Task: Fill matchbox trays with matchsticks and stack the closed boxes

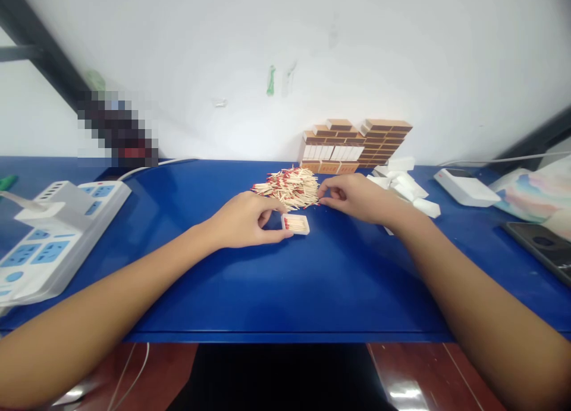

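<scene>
My left hand (243,220) rests on the blue table (276,286) and pinches the left side of a small white matchbox tray (296,224) that holds several red-tipped matches. My right hand (354,197) lies just right of a loose pile of matches (289,187), its fingertips closed on matches at the pile's edge. The pile sits directly behind the tray.
Stacked brown matchboxes (354,143) stand against the white wall. Several empty white trays (405,185) lie behind my right wrist. A white power strip (53,232) sits at the left, a white device (464,187) and a dark phone (542,247) at the right.
</scene>
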The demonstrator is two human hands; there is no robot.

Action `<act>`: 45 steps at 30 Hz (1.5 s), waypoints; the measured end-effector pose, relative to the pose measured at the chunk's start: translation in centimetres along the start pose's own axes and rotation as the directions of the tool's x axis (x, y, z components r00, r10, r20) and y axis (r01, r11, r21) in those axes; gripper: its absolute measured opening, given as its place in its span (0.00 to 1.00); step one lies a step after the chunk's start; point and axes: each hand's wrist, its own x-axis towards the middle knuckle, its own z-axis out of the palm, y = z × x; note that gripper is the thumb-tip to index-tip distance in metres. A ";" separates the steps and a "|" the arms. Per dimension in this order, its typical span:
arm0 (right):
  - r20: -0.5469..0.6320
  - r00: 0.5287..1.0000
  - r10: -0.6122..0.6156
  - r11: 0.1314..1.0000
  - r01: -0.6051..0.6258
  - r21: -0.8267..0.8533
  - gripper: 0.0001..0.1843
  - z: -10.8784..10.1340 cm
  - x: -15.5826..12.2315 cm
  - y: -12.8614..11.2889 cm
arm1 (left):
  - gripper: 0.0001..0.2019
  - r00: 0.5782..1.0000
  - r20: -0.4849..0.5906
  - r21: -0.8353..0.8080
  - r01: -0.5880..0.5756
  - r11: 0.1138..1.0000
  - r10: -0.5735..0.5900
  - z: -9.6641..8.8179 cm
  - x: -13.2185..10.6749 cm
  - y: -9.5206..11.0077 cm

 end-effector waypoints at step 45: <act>-0.239 0.971 -0.022 0.998 0.034 0.047 0.09 -0.9 -1.8 -4.6 | 0.17 0.995 -0.095 0.032 -0.007 0.999 0.010 0.8 0.1 -0.5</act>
